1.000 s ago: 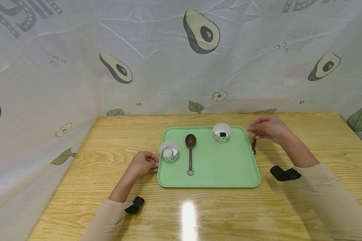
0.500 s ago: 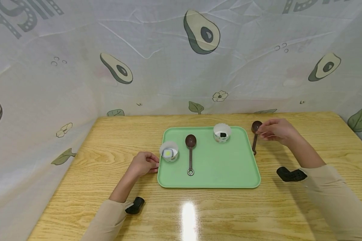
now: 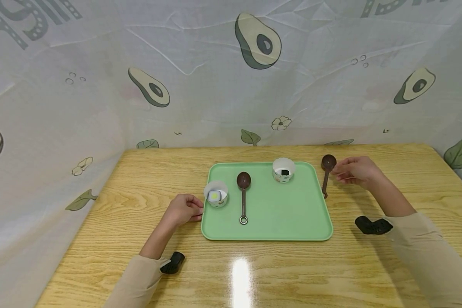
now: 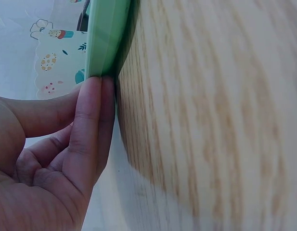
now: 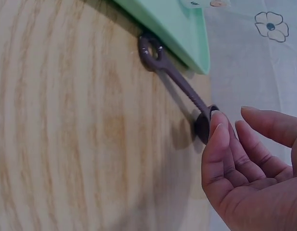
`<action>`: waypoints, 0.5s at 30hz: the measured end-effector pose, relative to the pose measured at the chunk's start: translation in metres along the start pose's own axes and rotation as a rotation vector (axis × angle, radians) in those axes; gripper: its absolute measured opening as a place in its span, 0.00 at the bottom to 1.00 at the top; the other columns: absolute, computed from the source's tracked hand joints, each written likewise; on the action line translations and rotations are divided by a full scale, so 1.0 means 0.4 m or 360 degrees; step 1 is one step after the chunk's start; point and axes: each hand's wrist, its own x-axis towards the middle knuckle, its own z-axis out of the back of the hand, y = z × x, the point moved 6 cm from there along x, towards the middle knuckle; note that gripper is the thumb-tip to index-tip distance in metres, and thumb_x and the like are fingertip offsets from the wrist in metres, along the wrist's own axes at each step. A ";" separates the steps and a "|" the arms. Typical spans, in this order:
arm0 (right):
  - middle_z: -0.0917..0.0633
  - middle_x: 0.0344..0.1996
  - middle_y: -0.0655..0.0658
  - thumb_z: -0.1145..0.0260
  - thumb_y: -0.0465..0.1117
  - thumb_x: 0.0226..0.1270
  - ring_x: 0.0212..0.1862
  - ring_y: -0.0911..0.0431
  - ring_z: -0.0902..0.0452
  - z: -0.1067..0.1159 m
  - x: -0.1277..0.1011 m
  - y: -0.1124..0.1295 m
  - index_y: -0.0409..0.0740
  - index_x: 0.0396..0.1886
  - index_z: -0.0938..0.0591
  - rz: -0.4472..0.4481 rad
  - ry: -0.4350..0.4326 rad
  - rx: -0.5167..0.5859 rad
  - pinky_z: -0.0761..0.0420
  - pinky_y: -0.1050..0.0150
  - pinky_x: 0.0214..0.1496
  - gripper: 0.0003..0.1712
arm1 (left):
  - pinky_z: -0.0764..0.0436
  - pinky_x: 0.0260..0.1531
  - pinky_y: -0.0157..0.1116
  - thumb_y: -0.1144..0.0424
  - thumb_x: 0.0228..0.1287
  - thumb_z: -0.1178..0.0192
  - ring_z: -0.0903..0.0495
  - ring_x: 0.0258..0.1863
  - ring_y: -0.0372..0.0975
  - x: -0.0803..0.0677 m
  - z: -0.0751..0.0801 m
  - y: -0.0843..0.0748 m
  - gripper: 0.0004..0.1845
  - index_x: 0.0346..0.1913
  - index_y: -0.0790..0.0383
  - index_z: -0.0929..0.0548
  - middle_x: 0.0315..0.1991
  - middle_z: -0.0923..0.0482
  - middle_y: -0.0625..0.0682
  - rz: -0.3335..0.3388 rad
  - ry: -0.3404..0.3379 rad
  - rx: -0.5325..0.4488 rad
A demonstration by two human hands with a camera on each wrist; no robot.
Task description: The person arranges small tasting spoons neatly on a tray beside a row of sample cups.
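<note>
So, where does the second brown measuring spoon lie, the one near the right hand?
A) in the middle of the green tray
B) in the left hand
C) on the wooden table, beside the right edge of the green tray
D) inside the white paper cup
C: the brown measuring spoon lies on the wooden table just beside the green plastic tray, with the right hand next to its bowl.

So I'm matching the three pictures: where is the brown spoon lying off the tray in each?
Head: spoon on the table, right of the tray, beside the right hand.
Left wrist: not in view.
Right wrist: spoon runs from upper centre to the fingertips.
Shared landmark: the green tray.
</note>
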 end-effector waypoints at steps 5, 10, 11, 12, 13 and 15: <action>0.16 0.26 0.49 0.46 0.33 0.67 0.28 0.58 0.20 -0.002 0.003 -0.018 0.34 0.38 0.25 -0.0028 0.0010 0.0020 0.18 0.66 0.32 0.06 | 0.17 0.28 0.34 0.80 0.57 0.44 0.23 0.22 0.38 0.000 0.000 0.001 0.04 0.36 0.76 0.24 0.25 0.27 0.58 0.0005 -0.0003 0.0001; 0.16 0.25 0.50 0.46 0.32 0.67 0.27 0.58 0.20 -0.008 0.007 -0.027 0.35 0.38 0.26 -0.0039 0.0009 0.0057 0.18 0.67 0.32 0.04 | 0.17 0.28 0.34 0.80 0.57 0.44 0.23 0.22 0.38 0.000 0.000 0.001 0.05 0.37 0.76 0.24 0.25 0.27 0.57 0.0009 -0.0004 0.0000; 0.16 0.25 0.50 0.46 0.32 0.67 0.27 0.59 0.20 -0.009 0.007 -0.028 0.34 0.39 0.27 -0.0039 0.0010 0.0057 0.17 0.67 0.32 0.05 | 0.17 0.28 0.33 0.80 0.57 0.44 0.23 0.22 0.38 0.000 0.000 0.001 0.05 0.37 0.76 0.24 0.25 0.27 0.57 0.0010 -0.0004 0.0000; 0.16 0.25 0.51 0.46 0.32 0.67 0.27 0.59 0.20 -0.010 0.008 -0.029 0.33 0.40 0.28 -0.0040 0.0009 0.0057 0.17 0.67 0.32 0.06 | 0.17 0.28 0.34 0.80 0.57 0.43 0.23 0.22 0.38 -0.001 0.000 0.001 0.05 0.37 0.76 0.24 0.25 0.27 0.57 0.0009 -0.0003 -0.0002; 0.16 0.25 0.51 0.46 0.32 0.67 0.27 0.59 0.20 -0.011 0.008 -0.030 0.32 0.41 0.28 -0.0043 0.0009 0.0062 0.17 0.67 0.32 0.06 | 0.17 0.28 0.33 0.80 0.57 0.43 0.23 0.22 0.38 -0.001 0.000 0.001 0.05 0.37 0.76 0.24 0.25 0.26 0.57 0.0009 -0.0002 -0.0004; 0.16 0.25 0.50 0.46 0.32 0.67 0.27 0.59 0.20 -0.014 0.009 -0.031 0.32 0.41 0.29 -0.0049 0.0012 0.0079 0.17 0.67 0.32 0.07 | 0.17 0.28 0.33 0.80 0.57 0.43 0.23 0.22 0.38 -0.001 0.000 0.000 0.05 0.37 0.77 0.24 0.25 0.27 0.57 0.0010 0.0000 -0.0009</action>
